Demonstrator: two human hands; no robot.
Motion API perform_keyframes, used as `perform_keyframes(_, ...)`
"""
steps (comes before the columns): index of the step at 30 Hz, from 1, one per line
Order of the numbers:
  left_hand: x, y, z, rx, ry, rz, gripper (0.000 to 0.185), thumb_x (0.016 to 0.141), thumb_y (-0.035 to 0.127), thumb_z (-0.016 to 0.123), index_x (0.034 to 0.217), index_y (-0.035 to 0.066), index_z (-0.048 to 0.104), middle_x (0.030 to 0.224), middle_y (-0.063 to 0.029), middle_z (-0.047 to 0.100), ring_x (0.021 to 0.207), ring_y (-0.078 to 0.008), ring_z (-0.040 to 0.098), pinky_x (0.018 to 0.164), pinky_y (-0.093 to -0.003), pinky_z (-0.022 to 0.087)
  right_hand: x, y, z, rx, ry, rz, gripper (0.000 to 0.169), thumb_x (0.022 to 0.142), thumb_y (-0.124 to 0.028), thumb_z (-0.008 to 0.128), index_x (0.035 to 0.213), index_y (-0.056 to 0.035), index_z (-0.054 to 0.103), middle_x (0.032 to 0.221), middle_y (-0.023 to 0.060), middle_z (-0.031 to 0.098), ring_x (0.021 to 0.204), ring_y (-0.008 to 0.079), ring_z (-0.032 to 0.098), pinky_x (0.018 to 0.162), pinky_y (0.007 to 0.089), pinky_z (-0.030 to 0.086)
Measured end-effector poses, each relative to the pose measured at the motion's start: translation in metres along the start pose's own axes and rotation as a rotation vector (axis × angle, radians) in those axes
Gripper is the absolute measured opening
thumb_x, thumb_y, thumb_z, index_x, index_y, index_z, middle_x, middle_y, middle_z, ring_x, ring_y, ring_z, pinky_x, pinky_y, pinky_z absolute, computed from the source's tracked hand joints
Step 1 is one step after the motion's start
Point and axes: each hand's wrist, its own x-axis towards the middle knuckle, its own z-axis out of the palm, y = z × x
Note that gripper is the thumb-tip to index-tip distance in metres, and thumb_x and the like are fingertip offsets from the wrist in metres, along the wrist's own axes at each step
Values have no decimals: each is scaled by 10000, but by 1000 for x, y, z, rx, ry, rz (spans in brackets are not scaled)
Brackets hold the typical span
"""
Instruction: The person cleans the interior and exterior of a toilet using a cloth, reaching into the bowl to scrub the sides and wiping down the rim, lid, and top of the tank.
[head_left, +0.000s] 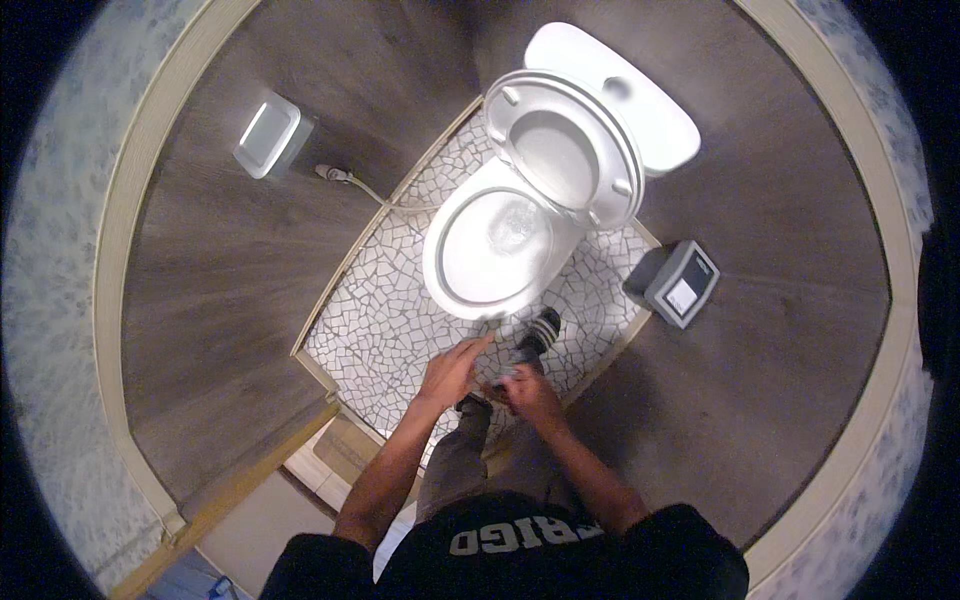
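A white toilet stands in front of me, its seat and lid (556, 157) raised against the cistern (660, 120) and its bowl (495, 244) uncovered. My left hand (450, 373) is just in front of the bowl, fingers stretched forward and apart, with nothing clearly held in it. To its right, my right hand (531, 397) is closed around a small, blurred greyish object (511, 373), too unclear to name. Below the hands my feet stand on the floor, one in a dark striped slipper or sock (546, 328).
White mosaic tile (360, 300) covers the narrow floor between dark wood-look walls. A grey-and-white box (682, 285) is at the right wall, a pale container (270, 139) at the left. A plug with a cable (334, 174) is on the left wall; the doorway threshold lies lower left.
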Motion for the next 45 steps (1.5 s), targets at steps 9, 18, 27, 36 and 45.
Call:
perform_keyframes(9, -190, -148, 19, -84, 333, -227, 521, 851, 45, 676, 1355, 98, 555, 1132, -153, 669, 868, -314, 687, 768, -434, 542, -14, -140, 159, -185, -382, -432, 384, 948, -330, 608, 1192, -35, 577, 977, 182, 721, 970, 426, 662, 824, 505, 531)
perform_keyframes(18, -210, -246, 56, -403, 599, -385, 317, 855, 19, 659, 1167, 33, 608, 929, -110, 693, 799, -213, 679, 730, -354, 534, 34, -69, 145, -62, -225, -779, 402, 953, -285, 635, 1260, -27, 604, 1020, 130, 737, 973, 331, 690, 872, 417, 543)
perform_keyframes(27, -325, -369, 91, -792, 1098, -888, 276, 831, -10, 663, 1095, 30, 592, 847, -35, 587, 710, -162, 561, 612, -320, 490, 43, -53, -269, 153, 800, -139, 426, 1001, -357, 557, 1236, -15, 654, 1189, 113, 692, 1093, 231, 635, 983, 364, 471)
perform_keyframes(36, -345, -271, 90, -1010, 1378, -884, 399, 792, -52, 728, 1108, 87, 526, 928, -80, 595, 731, -241, 633, 512, -311, 480, 282, -221, -393, -817, 530, -659, 357, 965, -175, 593, 1306, -69, 612, 1373, 190, 559, 1290, 364, 523, 1092, 451, 411)
perform_keyframes(45, -338, -239, 63, -723, 1218, -1117, 378, 830, 88, 771, 1124, 57, 534, 1012, -171, 654, 796, -271, 664, 551, -341, 578, 399, -355, -360, -735, 372, -648, 461, 957, -268, 556, 1399, -139, 546, 1423, 111, 547, 1310, 318, 523, 1090, 426, 425)
